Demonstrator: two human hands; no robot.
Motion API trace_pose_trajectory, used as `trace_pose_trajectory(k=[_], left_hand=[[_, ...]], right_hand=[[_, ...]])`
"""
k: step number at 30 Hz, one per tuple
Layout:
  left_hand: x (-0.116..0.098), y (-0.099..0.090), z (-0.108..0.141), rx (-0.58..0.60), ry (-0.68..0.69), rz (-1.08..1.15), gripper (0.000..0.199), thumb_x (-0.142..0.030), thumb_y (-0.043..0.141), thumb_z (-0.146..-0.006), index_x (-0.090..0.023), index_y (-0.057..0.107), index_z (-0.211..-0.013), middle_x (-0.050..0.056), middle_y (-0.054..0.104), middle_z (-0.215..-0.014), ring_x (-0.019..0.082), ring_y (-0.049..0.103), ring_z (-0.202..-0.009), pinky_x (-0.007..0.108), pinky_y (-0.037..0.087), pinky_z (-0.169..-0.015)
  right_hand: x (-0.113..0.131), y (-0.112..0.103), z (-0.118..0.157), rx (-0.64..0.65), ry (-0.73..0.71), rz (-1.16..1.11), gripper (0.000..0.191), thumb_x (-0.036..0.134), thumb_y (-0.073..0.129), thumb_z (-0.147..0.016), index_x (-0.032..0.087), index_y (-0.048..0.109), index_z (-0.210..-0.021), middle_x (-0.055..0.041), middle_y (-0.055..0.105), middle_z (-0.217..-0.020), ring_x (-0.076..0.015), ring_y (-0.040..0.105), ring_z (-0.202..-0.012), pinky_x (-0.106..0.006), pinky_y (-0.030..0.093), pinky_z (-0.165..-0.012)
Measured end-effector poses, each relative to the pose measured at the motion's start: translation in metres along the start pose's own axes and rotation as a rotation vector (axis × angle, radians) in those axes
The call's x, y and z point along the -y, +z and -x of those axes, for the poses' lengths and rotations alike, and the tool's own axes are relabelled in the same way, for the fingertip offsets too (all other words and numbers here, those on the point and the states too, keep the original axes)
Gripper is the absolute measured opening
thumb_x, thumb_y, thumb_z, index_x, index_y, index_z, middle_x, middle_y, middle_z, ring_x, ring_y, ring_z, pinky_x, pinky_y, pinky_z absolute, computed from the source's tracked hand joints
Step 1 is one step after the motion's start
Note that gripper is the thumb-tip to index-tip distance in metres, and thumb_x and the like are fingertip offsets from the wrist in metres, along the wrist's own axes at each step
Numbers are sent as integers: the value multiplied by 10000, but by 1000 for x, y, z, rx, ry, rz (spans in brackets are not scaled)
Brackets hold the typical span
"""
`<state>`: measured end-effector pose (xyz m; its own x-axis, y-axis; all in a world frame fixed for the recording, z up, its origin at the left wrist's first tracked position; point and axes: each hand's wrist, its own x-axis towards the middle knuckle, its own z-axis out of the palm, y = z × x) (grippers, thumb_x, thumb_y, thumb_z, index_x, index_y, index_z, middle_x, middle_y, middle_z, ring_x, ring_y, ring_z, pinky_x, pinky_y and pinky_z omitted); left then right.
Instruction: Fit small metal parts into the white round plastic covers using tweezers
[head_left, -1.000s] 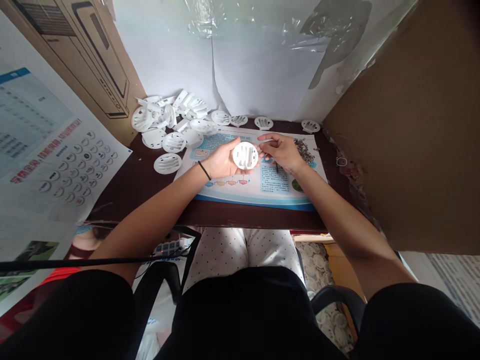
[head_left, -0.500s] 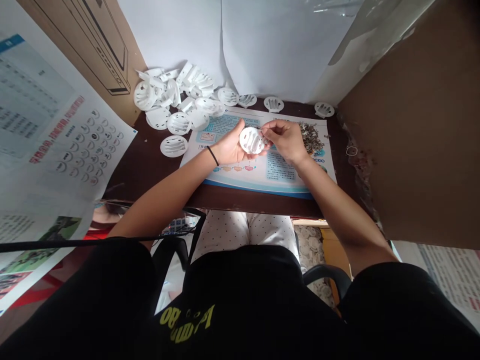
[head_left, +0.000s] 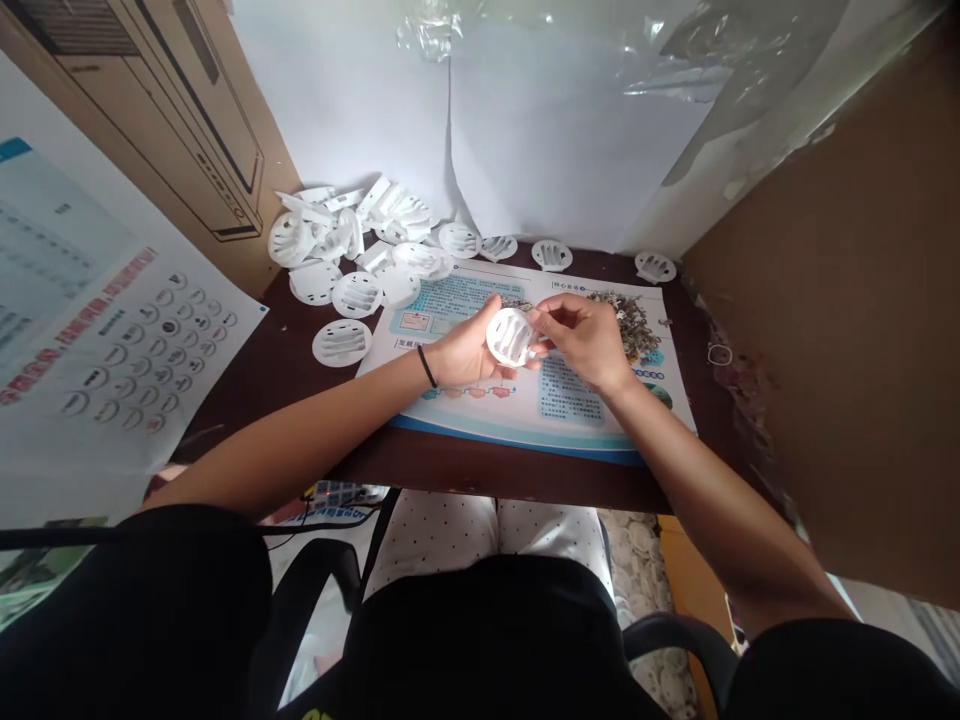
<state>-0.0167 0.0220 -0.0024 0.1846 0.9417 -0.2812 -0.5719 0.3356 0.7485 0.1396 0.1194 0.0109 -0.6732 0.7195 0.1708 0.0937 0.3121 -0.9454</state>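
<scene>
A round white plastic piece (head_left: 510,338) with curved slots rests in my left hand (head_left: 466,348), whose thumb and fingers hold it by the edge above the printed sheet. My right hand (head_left: 585,338) is pinched at the piece's right edge; whatever sits between the fingertips is too small to name. Beyond my right hand lies a heap of small metal parts (head_left: 632,325). Some more small parts (head_left: 516,304) show just behind the held piece, partly hidden.
White slotted pieces (head_left: 343,343) lie about the dark table (head_left: 285,400), piled at the back left, with several along the back edge. The printed sheet (head_left: 480,425) covers the middle. Cardboard walls (head_left: 832,330) enclose both sides. A small white ring (head_left: 720,354) lies at right.
The camera has tilted up, so everything appears lower. My left hand still holds the white piece, and my right fingertips stay at its right edge, with the piece turned slightly.
</scene>
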Motion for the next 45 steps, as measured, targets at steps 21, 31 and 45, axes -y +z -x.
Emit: trace_pose_trajectory(k=[21, 31, 45], left_hand=[[5, 4, -8, 40, 74, -158, 803, -815, 168, -935, -168, 640, -999, 80, 673, -693, 173, 664, -619, 242, 427, -466], [5, 3, -7, 8, 85, -150, 812, -790, 136, -952, -171, 634, -1118, 75, 692, -739, 179, 697, -678, 242, 470, -534], [6, 2, -8, 12, 75, -109, 824, -831, 129, -918, -174, 610, -1044, 58, 659, -710, 169, 665, -616, 240, 427, -479]], right_hand=[[8, 10, 4, -114, -321, 413, 131, 248, 583, -887, 208, 612, -766, -17, 665, -685, -150, 639, -650, -316, 491, -682], [3, 10, 2, -105, -441, 495, 96, 221, 567, -877, 205, 599, -788, -31, 686, -745, -153, 608, -688, -314, 481, -695], [3, 15, 5, -96, -476, 566, 121, 113, 540, -845, 204, 589, -782, -20, 629, -753, -145, 559, -706, -315, 448, -702]])
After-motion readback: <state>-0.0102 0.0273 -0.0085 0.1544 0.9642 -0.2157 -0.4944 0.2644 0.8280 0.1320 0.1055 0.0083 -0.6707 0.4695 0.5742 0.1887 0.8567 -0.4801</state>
